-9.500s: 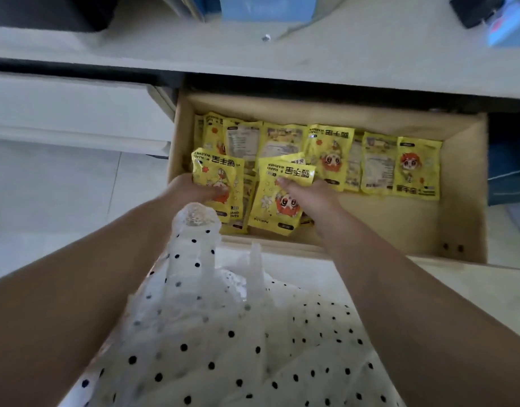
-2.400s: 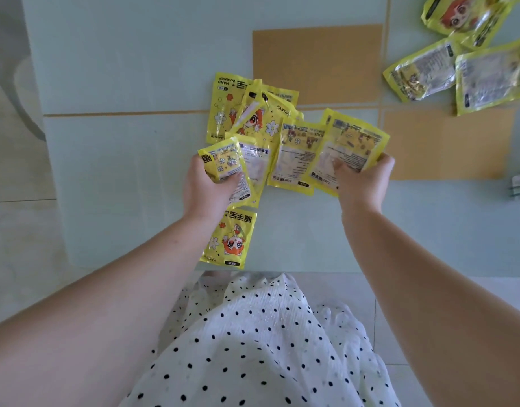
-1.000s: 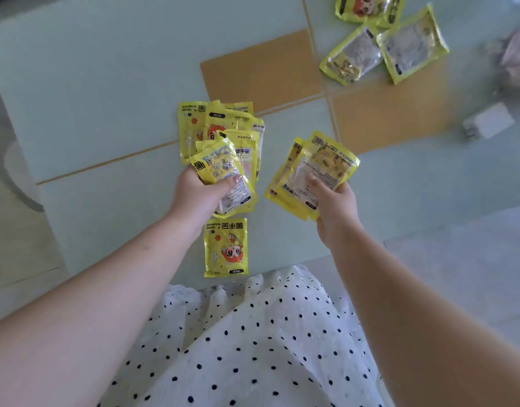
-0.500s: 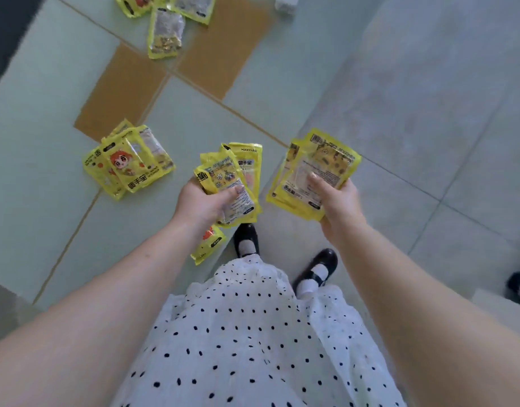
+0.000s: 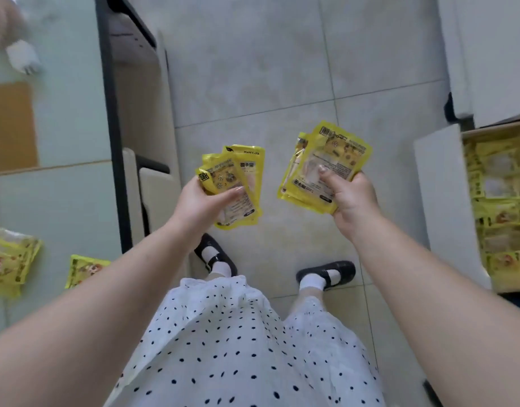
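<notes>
My left hand [image 5: 199, 203] grips a fanned stack of yellow hand-warmer packets [image 5: 240, 174] over the tiled floor. My right hand [image 5: 349, 198] holds a second stack of yellow packets [image 5: 326, 160], thumb pressed on the top one. At the right edge an open wooden drawer [image 5: 442, 201] shows several more yellow packets [image 5: 496, 195] lying inside. On the pale green table [image 5: 68, 201] at the left lie loose yellow packets [image 5: 9, 259] and one more packet [image 5: 85, 270] near its edge.
A chair [image 5: 141, 113] with a dark frame stands between the table and me. A white plug [image 5: 22, 58] lies on the table's far part. White cabinet fronts [image 5: 487, 54] rise at the right. My dotted skirt and black shoes [image 5: 329, 273] fill the bottom.
I have turned away from the table toward the open drawer. Both hands keep their packet stacks. The table with loose packets has slid to the left of view.
</notes>
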`<action>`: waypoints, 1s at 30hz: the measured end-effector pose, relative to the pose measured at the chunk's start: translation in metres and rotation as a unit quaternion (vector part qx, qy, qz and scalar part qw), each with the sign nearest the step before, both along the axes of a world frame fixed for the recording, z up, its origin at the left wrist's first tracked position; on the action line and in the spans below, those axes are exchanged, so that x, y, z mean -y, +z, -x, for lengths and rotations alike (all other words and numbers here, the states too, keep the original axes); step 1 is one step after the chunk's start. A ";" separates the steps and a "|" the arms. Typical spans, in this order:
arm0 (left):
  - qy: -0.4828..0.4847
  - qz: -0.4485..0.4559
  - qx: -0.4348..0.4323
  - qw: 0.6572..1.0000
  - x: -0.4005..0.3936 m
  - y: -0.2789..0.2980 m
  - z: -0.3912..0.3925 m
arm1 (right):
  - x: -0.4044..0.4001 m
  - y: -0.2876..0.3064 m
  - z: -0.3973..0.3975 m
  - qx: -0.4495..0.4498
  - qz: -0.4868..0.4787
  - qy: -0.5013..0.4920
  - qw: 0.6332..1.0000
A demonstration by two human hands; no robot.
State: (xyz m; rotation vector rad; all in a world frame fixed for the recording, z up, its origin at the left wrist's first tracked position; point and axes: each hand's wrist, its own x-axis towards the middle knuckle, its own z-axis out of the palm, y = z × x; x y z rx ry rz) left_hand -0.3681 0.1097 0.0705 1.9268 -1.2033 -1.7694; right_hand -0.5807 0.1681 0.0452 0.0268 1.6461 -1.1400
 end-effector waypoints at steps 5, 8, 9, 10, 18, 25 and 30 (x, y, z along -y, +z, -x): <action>-0.080 -0.005 -0.004 0.997 -0.044 0.002 0.136 | -0.082 0.014 0.119 -0.002 0.004 -0.091 0.996; -0.136 -0.017 -0.009 0.990 -0.075 0.001 0.219 | -0.137 0.016 0.185 0.001 -0.011 -0.147 0.989; -0.157 -0.022 -0.007 0.987 -0.085 0.000 0.246 | -0.155 0.016 0.205 0.000 -0.015 -0.168 0.986; -0.179 -0.028 -0.006 0.983 -0.095 -0.002 0.272 | -0.171 0.016 0.223 -0.001 -0.020 -0.188 0.982; -0.362 -0.039 -0.004 0.932 -0.147 -0.021 0.424 | -0.281 -0.012 0.308 0.003 -0.081 -0.328 0.941; -0.479 -0.021 0.043 0.877 -0.147 -0.079 0.523 | -0.326 -0.065 0.348 0.020 -0.108 -0.446 0.888; -0.554 -0.023 0.046 0.831 -0.143 -0.157 0.596 | -0.344 -0.129 0.383 0.009 -0.071 -0.511 0.856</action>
